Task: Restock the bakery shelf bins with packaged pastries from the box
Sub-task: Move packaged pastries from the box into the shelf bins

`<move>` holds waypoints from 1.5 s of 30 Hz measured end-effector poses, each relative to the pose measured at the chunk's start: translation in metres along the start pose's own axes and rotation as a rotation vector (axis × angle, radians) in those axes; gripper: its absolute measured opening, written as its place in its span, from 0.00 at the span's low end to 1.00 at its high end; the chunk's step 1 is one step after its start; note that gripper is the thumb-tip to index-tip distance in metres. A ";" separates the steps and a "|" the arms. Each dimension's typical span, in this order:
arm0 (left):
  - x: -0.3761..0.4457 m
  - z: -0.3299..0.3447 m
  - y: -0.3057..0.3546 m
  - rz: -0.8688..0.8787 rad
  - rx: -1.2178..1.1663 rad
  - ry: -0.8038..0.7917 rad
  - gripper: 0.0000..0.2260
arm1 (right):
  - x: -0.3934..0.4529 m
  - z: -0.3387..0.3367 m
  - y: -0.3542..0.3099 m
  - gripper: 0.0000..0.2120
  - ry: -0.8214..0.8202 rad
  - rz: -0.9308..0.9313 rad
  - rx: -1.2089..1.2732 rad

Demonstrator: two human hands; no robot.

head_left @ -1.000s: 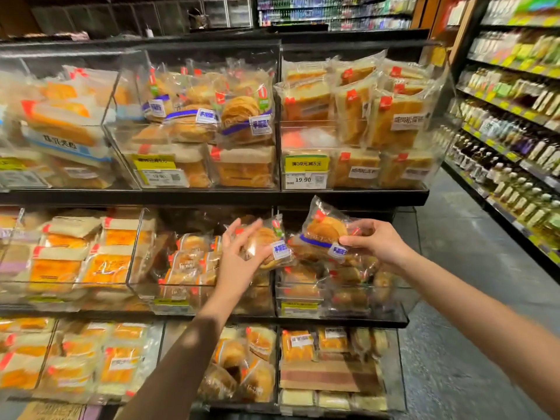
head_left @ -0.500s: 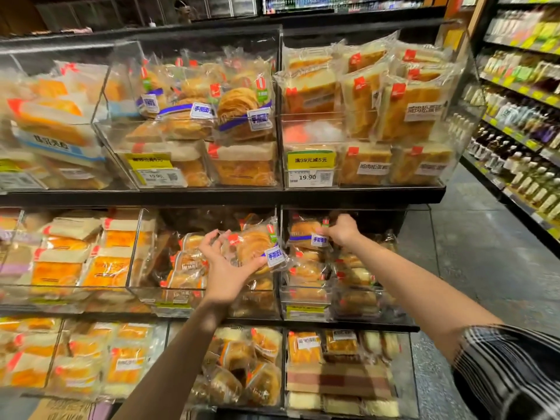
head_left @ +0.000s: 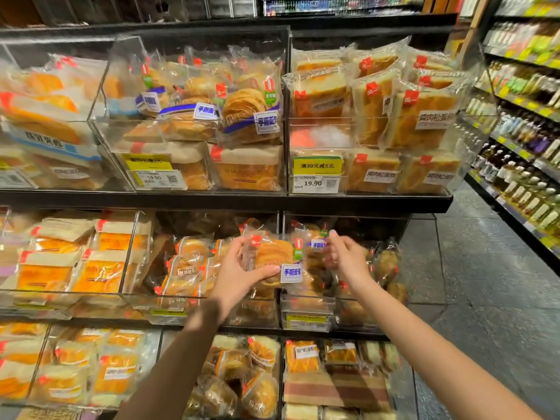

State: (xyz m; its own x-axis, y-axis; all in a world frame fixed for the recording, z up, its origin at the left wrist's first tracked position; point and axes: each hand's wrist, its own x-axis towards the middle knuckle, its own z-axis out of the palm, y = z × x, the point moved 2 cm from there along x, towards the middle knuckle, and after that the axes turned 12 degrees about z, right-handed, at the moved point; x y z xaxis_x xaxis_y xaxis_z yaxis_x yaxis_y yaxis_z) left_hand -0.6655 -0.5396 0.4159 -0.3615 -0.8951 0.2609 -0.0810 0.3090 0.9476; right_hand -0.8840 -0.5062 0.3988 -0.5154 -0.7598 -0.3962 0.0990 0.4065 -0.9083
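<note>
My left hand (head_left: pixel 238 269) is shut on a packaged pastry (head_left: pixel 272 253), a round swirled bread in clear wrap with a blue-and-white label. It holds the pack in front of the divider between two clear middle-shelf bins (head_left: pixel 306 310). My right hand (head_left: pixel 347 257) hovers at the right bin's opening with fingers apart and nothing in it. A second packaged pastry (head_left: pixel 316 248) of the same kind lies on the pile in that bin, just left of my right fingers. The box is not in view.
Top-shelf bins (head_left: pixel 194 122) are packed with wrapped breads above yellow price tags (head_left: pixel 316 166). The bottom-shelf bins (head_left: pixel 242 377) also hold packs. To the right runs a grey tiled aisle (head_left: pixel 485 298), and beyond it a shelf of bottles (head_left: pixel 527 165).
My right hand carried its pastry into the right middle bin, let it go and drew back slightly. My left hand moved its pastry to the right, toward the same bin.
</note>
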 end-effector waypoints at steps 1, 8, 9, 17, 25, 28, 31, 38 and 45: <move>0.003 0.006 0.001 0.005 -0.005 -0.004 0.31 | -0.013 0.001 0.002 0.21 -0.171 0.042 0.056; 0.018 0.053 0.009 0.155 0.152 -0.105 0.26 | -0.026 -0.025 0.005 0.19 -0.220 -0.173 -0.182; 0.018 0.054 0.005 0.181 0.209 -0.132 0.27 | -0.018 -0.035 0.005 0.15 -0.226 -0.152 -0.168; 0.017 0.052 -0.026 0.410 0.464 -0.178 0.21 | 0.048 -0.100 0.009 0.17 0.147 0.026 -0.128; 0.023 0.051 -0.036 0.417 0.553 -0.191 0.22 | 0.083 -0.074 0.010 0.37 0.246 0.041 -0.322; 0.024 0.051 -0.037 0.415 0.564 -0.196 0.21 | 0.078 -0.069 0.013 0.43 0.446 0.015 -0.360; 0.022 0.049 -0.030 0.398 0.534 -0.241 0.21 | 0.062 -0.066 0.011 0.36 0.680 -0.103 -0.393; -0.007 0.011 0.003 0.116 0.241 -0.283 0.16 | 0.008 -0.023 -0.006 0.09 0.421 -0.327 -0.371; -0.103 -0.087 0.010 -0.119 0.289 -0.282 0.09 | -0.091 0.088 -0.028 0.11 -0.068 -0.567 -0.521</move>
State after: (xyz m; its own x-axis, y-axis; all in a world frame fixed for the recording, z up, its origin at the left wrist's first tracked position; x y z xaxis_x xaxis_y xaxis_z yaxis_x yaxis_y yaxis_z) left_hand -0.5482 -0.4718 0.4144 -0.5710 -0.8191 0.0544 -0.3805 0.3228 0.8666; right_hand -0.7648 -0.4937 0.4484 -0.3125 -0.9458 0.0881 -0.5864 0.1191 -0.8012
